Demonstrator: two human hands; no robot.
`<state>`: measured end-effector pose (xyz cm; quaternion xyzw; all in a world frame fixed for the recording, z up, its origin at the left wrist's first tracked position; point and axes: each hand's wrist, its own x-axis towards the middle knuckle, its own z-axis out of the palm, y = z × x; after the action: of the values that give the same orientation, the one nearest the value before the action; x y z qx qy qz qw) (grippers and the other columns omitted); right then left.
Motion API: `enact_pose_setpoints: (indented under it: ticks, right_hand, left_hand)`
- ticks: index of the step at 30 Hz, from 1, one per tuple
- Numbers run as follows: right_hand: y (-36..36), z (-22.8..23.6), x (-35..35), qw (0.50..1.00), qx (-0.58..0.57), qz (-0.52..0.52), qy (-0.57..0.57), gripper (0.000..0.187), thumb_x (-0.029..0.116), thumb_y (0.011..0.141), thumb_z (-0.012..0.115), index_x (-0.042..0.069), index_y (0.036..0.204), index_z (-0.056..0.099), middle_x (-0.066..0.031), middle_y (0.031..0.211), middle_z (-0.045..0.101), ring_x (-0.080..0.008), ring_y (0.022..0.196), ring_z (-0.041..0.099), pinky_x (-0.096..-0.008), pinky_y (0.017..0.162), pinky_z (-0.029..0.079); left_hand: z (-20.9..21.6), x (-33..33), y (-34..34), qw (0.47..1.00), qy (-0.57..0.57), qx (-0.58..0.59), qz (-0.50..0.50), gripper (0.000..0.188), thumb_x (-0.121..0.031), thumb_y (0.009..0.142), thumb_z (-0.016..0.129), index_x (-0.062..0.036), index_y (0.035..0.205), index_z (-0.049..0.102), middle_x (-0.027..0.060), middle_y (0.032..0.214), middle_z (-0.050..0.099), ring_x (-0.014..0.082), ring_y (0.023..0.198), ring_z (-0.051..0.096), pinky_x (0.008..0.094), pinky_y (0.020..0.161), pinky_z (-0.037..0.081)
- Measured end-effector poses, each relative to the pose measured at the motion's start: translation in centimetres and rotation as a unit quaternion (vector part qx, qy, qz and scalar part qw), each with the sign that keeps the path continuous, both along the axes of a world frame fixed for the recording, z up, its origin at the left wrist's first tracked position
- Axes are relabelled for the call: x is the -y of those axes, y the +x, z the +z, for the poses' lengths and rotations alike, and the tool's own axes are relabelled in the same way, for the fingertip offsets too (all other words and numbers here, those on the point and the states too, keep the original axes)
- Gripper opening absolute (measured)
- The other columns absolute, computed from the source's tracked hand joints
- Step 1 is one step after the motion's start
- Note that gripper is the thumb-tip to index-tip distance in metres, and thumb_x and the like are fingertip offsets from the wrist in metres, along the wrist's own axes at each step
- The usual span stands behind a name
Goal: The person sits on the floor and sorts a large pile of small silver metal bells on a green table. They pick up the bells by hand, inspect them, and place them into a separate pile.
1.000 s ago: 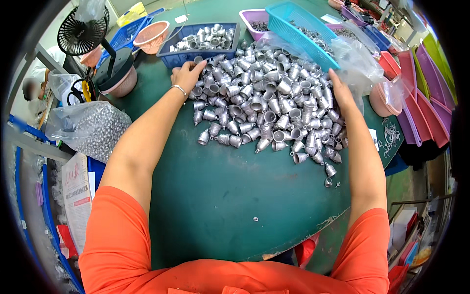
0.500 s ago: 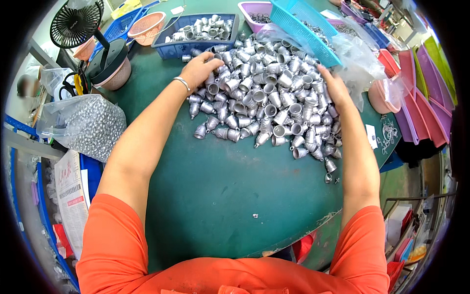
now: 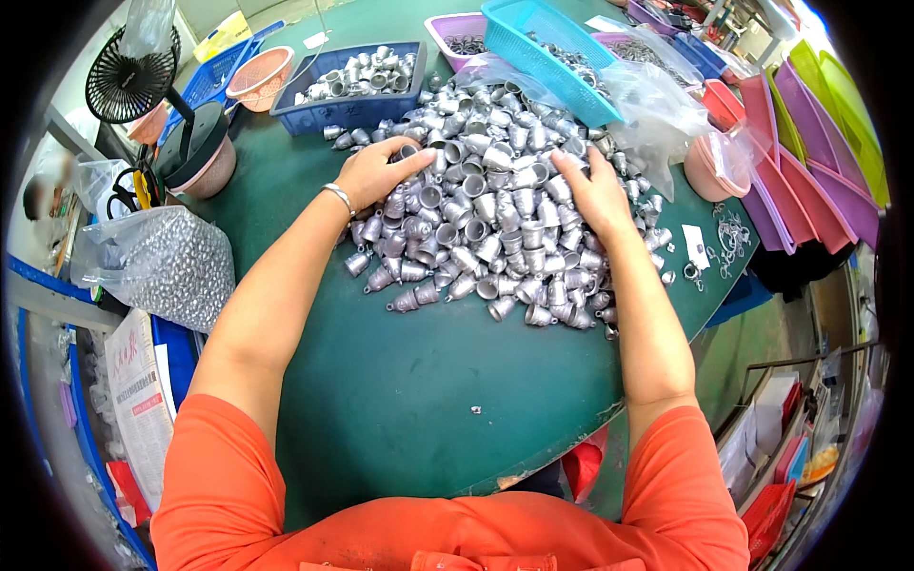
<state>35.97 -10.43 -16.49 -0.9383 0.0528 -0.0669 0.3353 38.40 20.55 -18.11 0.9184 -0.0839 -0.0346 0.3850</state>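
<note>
Shifted inward since the earlier frame, the right hand [image 3: 602, 195] lies over the pieces rather than along their right side; the left hand [image 3: 371, 176] is at their left side. Head view: the heap of silver bell-shaped pieces [image 3: 505, 228] sits toward the far edge of the table [image 3: 428, 371], beside the blue bin [image 3: 347, 114]. The right fingers are parted, clasping nothing visible; whether the left fingers grip the piece near the thumb, I cannot tell. Squeezing from both sides could send loose pieces rolling toward the near edge. Raking too deep could unsettle the tilted teal basket [image 3: 543, 76] behind. A sweeping right forearm [image 3: 652, 305] might knock the loose rings [image 3: 731, 233] off the right edge.
</note>
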Motion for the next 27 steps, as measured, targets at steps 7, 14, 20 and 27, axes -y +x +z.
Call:
enact_pose_setpoints:
  ticks: [7, 14, 20, 27]
  right_hand:
    - [-3.8, 0.1, -3.2, 1.0, 0.0, 0.027, 0.012, 0.078, 0.065, 0.071, 0.055, 0.011, 0.127, 0.049, -0.0235, 0.131, 0.039, -0.0396, 0.118, 0.044, -0.0441, 0.099, 0.034]
    - [-6.8, 0.0, -5.9, 0.994, 0.04, 0.083, 0.056, 0.066, 0.059, 0.069, 0.06, 0.02, 0.122, 0.056, -0.0242, 0.137, 0.034, -0.0378, 0.122, 0.042, -0.0444, 0.099, 0.034]
    - [-9.0, -0.1, -8.8, 0.987, 0.043, 0.137, 0.074, 0.061, 0.057, 0.069, 0.061, 0.023, 0.119, 0.058, -0.0172, 0.14, 0.034, -0.0365, 0.126, 0.035, -0.0477, 0.1, 0.03]
    - [-11.3, -0.4, -12.8, 0.974, 0.125, 0.18, 0.052, 0.057, 0.055, 0.067, 0.062, 0.022, 0.114, 0.061, -0.017, 0.129, 0.046, -0.0391, 0.118, 0.041, -0.0531, 0.094, 0.034]
  left_hand:
    - [0.7, 0.6, -3.2, 0.997, 0.035, 0.032, -0.056, 0.055, -0.058, 0.075, 0.057, -0.0102, 0.102, 0.064, 0.01, 0.099, 0.063, 0.0232, 0.093, 0.058, 0.0315, 0.084, 0.042]
    - [0.3, -0.5, -6.1, 0.998, -0.023, 0.047, -0.041, 0.042, -0.041, 0.078, 0.063, -0.0068, 0.102, 0.064, 0.009, 0.101, 0.063, 0.0208, 0.095, 0.058, 0.0285, 0.084, 0.042]
    - [0.5, -2.2, -9.7, 0.997, -0.064, 0.051, -0.017, 0.034, -0.033, 0.082, 0.06, -0.0047, 0.101, 0.063, 0.008, 0.097, 0.06, 0.0187, 0.092, 0.056, 0.0283, 0.083, 0.042]
    - [0.2, -4.6, -13.8, 0.992, -0.087, 0.091, 0.024, 0.034, -0.03, 0.082, 0.06, -0.003, 0.102, 0.062, 0.0066, 0.093, 0.059, 0.0162, 0.084, 0.053, 0.0261, 0.074, 0.041]
